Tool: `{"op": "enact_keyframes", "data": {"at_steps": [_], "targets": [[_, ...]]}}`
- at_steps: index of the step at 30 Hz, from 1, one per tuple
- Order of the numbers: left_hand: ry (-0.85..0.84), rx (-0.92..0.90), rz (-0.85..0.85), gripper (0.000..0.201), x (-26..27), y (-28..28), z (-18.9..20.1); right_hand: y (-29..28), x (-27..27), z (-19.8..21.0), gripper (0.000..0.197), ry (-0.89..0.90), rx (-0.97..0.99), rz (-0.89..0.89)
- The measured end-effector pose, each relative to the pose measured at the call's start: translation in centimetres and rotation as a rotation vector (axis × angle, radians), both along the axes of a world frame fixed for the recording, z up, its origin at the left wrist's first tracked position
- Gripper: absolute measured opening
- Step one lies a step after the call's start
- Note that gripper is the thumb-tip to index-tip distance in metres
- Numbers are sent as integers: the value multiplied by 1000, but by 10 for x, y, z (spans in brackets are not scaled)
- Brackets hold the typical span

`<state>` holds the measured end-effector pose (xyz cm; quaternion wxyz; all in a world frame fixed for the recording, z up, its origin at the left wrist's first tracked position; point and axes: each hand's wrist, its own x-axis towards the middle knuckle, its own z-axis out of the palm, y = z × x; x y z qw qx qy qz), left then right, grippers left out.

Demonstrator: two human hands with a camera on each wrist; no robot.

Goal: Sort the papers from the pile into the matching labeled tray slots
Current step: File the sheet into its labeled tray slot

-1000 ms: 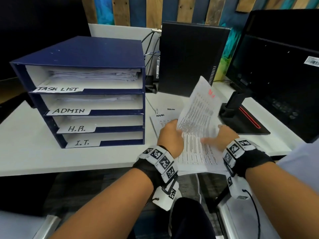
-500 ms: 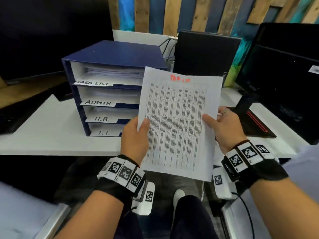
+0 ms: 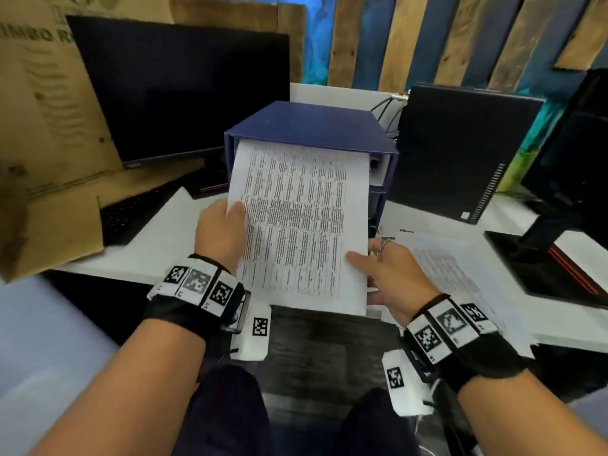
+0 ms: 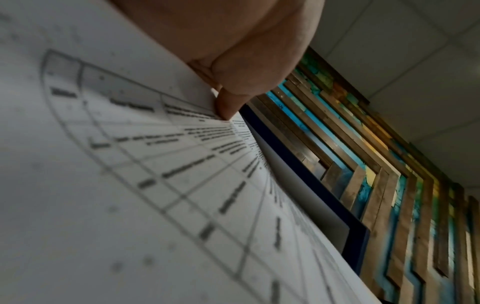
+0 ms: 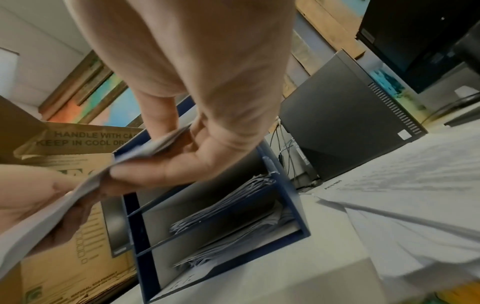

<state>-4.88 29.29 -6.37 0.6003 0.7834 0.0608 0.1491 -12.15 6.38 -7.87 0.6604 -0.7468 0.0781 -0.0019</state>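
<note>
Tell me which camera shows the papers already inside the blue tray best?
The right wrist view: it looks into the blue tray from the side, so the stacked papers in its slots show. In the head view the held printed sheet covers them; the left wrist view shows none.

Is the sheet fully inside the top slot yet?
No, partly in. The sheet has only its far edge inside the tray; left hand and right hand hold the rest outside.

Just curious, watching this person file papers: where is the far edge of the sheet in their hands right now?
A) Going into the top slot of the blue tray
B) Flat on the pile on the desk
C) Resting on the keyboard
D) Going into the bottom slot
A: the sheet, gripped by the left hand and right hand, has its far edge inside the top opening of the blue tray.
</note>
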Motion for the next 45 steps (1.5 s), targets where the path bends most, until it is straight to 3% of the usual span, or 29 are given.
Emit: {"op": "enact_keyframes", "data": {"at_steps": [3, 7, 12, 17, 19, 22, 26, 29, 31, 34, 36, 40, 42, 45], "targets": [[-31, 22, -7, 31, 12, 3, 18, 9, -2, 2, 11, -36, -20, 4], [65, -15, -75, 44, 26, 8, 37, 16, 16, 25, 13, -135, -24, -166], [222, -252, -229, 20, 18, 19, 41, 18, 52, 58, 13, -185, 22, -319], [78, -430, -89, 15, 29, -5, 42, 19, 64, 72, 11, -133, 178, -483], [33, -455, -51, 12, 38, -18, 47, 20, 62, 66, 10, -214, 142, -542], [1, -496, -47, 3, 50, -34, 57, 22, 66, 61, 14, -372, 112, -623], [27, -683, -162, 20, 71, -42, 61, 26, 84, 63, 21, -388, 134, -537], [-21, -683, -151, 11, 75, -44, 65, 31, 91, 61, 7, -430, 121, -599], [-32, -670, -136, 14, 75, -42, 68, 33, 94, 58, 9, -461, 28, -632], [-30, -627, -55, 19, 83, -40, 64, 34, 97, 54, 11, -487, -101, -548], [-71, -615, -26, 8, 79, -42, 61, 34, 99, 53, 15, -458, -145, -466], [-102, -587, 40, 15, 76, -50, 54, 29, 107, 63, 25, -377, -261, -322], [-54, -570, -16, 12, 76, -53, 53, 26, 105, 67, 26, -326, -311, -215], [-30, -439, -188, 14, 78, -61, 56, 20, 96, 61, 49, -220, -194, -37]]}}
